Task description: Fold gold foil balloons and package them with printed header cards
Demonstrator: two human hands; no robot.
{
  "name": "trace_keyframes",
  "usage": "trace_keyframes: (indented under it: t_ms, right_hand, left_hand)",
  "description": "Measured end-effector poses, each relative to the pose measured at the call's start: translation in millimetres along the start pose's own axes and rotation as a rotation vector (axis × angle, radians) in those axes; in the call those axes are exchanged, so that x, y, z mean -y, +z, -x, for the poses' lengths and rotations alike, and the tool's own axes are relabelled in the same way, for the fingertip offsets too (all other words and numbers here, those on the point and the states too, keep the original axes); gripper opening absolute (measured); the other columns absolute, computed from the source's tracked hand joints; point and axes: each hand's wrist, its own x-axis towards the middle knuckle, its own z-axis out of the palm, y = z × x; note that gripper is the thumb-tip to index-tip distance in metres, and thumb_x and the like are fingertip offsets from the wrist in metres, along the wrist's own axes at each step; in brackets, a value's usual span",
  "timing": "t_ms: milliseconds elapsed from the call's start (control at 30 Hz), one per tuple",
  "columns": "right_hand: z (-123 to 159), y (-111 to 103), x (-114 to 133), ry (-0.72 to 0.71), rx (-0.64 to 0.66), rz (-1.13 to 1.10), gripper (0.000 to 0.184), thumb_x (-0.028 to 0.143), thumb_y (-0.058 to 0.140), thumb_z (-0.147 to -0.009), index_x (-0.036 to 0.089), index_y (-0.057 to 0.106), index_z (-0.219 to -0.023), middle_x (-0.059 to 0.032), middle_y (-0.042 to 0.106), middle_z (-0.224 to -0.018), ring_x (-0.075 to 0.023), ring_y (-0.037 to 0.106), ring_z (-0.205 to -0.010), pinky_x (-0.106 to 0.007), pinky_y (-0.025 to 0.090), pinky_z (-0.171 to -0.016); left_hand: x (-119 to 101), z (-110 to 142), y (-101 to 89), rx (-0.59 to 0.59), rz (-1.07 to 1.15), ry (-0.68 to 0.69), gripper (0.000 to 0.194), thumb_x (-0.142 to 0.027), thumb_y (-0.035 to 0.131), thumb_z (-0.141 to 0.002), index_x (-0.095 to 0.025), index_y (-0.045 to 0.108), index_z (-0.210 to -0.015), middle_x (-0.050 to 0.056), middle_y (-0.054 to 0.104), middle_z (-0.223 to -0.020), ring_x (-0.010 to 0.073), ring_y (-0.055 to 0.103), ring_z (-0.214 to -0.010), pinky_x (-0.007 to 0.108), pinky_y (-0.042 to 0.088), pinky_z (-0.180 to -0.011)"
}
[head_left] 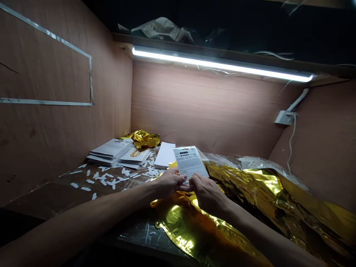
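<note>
My left hand (169,181) and my right hand (208,194) both pinch the lower edge of a printed white packet in clear plastic (190,162), held tilted up in front of me. Under my hands and to the right spreads gold foil balloon material (258,193), with a flat gold foil shape (189,231) nearest my wrists. Behind the packet lies a white blank card (165,155). Further left are a stack of printed cards (109,152), a packet with a gold clip shape (135,153), and crumpled gold foil (146,139). Small white paper scraps (111,178) litter the dark tabletop.
Wood-veneer walls (205,107) enclose the desk on three sides. A bright LED light bar (219,63) runs under a shelf holding a plastic bag (161,29). A white wall box (285,117) with a cable sits at the right.
</note>
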Motion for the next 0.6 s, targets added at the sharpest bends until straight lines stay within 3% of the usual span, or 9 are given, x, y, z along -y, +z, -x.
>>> trace_keyframes:
  t_ms: [100,167,200,267,333,367,400,500,600]
  right_hand:
    - [3.4,-11.4,-19.7,0.196,-0.107,-0.39,0.013,0.018,0.043,-0.097,0.019,0.055,-0.093,-0.006,0.065,-0.081,-0.0173,0.055,-0.065,-0.03,0.042,-0.061]
    - [5.5,-29.9,-50.0,0.417,-0.255,-0.777,0.012,0.026,0.044,-0.099,0.02,0.055,-0.099,-0.0028,0.066,-0.074,-0.0164,0.061,-0.06,-0.03,0.048,-0.06]
    - [6.4,-41.8,-68.6,0.525,-0.391,-0.958,0.011,0.026,0.044,-0.099,0.02,0.053,-0.099,-0.0027,0.068,-0.075,-0.0169,0.065,-0.061,-0.03,0.052,-0.06]
    - [9.2,-66.5,-103.8,0.67,-0.814,-1.179,0.006,0.02,0.051,-0.091,0.022,0.046,-0.088,-0.0045,0.072,-0.086,-0.0178,0.074,-0.073,-0.032,0.059,-0.068]
    - [14.9,-84.3,-122.7,0.674,-1.163,-1.19,0.014,0.018,0.056,-0.087,0.024,0.043,-0.087,-0.0021,0.073,-0.083,-0.0184,0.076,-0.078,-0.035,0.062,-0.077]
    - [19.4,-88.0,-123.0,0.603,-1.211,-1.125,0.015,0.019,0.058,-0.088,0.024,0.045,-0.093,-0.0014,0.073,-0.083,-0.0195,0.077,-0.081,-0.039,0.063,-0.084]
    - [24.6,-87.8,-117.1,0.518,-1.185,-1.025,0.018,0.021,0.06,-0.089,0.024,0.048,-0.102,-0.0018,0.074,-0.087,-0.0206,0.077,-0.085,-0.043,0.062,-0.09]
    - [40.4,-69.3,-77.1,0.276,-0.693,-0.589,0.033,0.029,0.066,-0.094,0.024,0.053,-0.124,-0.0099,0.074,-0.115,-0.0244,0.073,-0.106,-0.046,0.059,-0.099]
    - [48.9,-46.0,-40.4,-0.068,-0.365,-0.206,0.049,0.029,0.071,-0.092,0.021,0.054,-0.138,-0.0157,0.066,-0.134,-0.0295,0.065,-0.124,-0.046,0.057,-0.104]
  left_hand:
    - [-5.2,-2.4,-5.6,-0.059,0.006,-0.02,0.027,0.0,0.052,-0.095,-0.006,0.062,-0.118,0.02,0.075,-0.108,0.0252,0.079,-0.084,0.032,0.066,-0.075]
    - [-8.7,-3.9,-9.0,-0.068,0.026,-0.04,0.026,-0.001,0.051,-0.095,-0.005,0.06,-0.12,0.021,0.075,-0.109,0.0274,0.079,-0.085,0.033,0.067,-0.076]
    - [-10.0,-4.6,-10.5,-0.061,0.04,-0.048,0.027,-0.001,0.051,-0.096,-0.005,0.059,-0.121,0.021,0.075,-0.109,0.0284,0.079,-0.087,0.034,0.067,-0.076]
    - [-11.7,-5.9,-13.0,-0.041,0.062,-0.065,0.028,0.0,0.051,-0.095,-0.005,0.059,-0.121,0.022,0.074,-0.109,0.0298,0.079,-0.089,0.034,0.067,-0.076]
    - [-13.2,-6.5,-14.8,-0.027,0.069,-0.072,0.026,0.0,0.052,-0.094,-0.005,0.06,-0.119,0.022,0.074,-0.109,0.0305,0.079,-0.09,0.034,0.067,-0.076]
    - [-14.5,-6.4,-15.1,-0.021,0.068,-0.073,0.025,0.0,0.054,-0.094,-0.004,0.06,-0.118,0.022,0.074,-0.108,0.0306,0.079,-0.09,0.033,0.067,-0.076]
    - [-16.3,-5.8,-14.8,-0.015,0.064,-0.076,0.023,-0.001,0.057,-0.093,-0.003,0.061,-0.116,0.022,0.074,-0.107,0.0309,0.079,-0.09,0.033,0.067,-0.076]
    - [-24.9,-1.1,-8.4,0.006,0.045,-0.1,0.021,-0.003,0.064,-0.09,-0.001,0.062,-0.111,0.023,0.073,-0.103,0.0317,0.079,-0.092,0.03,0.066,-0.077]
    - [-33.4,7.9,4.7,0.031,0.018,-0.152,0.022,-0.003,0.065,-0.088,0.0,0.063,-0.11,0.024,0.073,-0.106,0.0304,0.079,-0.093,0.029,0.066,-0.078]
